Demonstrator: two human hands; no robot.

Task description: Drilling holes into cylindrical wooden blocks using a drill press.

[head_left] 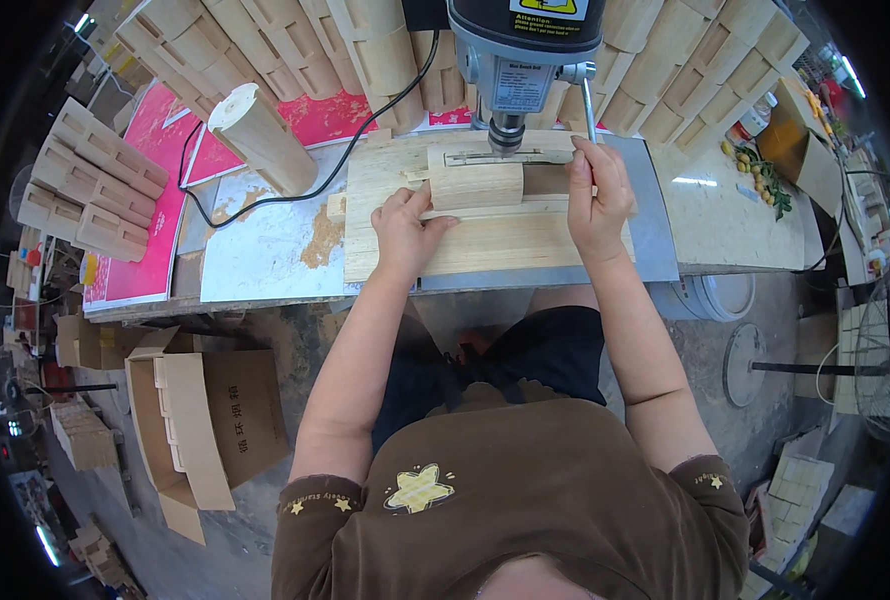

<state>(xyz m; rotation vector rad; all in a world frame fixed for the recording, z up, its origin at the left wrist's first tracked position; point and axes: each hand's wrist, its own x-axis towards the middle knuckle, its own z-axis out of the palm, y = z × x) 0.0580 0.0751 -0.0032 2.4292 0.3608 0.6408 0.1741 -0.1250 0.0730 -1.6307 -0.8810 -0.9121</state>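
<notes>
Brown shirt (pixel 535 465) fills the lower middle of the frame. Above it, at upper centre, our left hand (pixel 410 228), thumb spread from its fingers, rests against the left end of a wooden block (pixel 477 187) beneath the drill (pixel 525 75). Our right hand (pixel 601 205) grasps the lever (pixel 589 105). We seem to be lining up or drilling; we cannot tell which. Next calls for a steady block and an even pull.

The left hand (pixel 408 228) touches a pale, rounded wooden block (pixel 477 188) under a blue and black metal drill (pixel 521 85). The right hand (pixel 602 200) holds its thin silver metal handle (pixel 588 105).
</notes>
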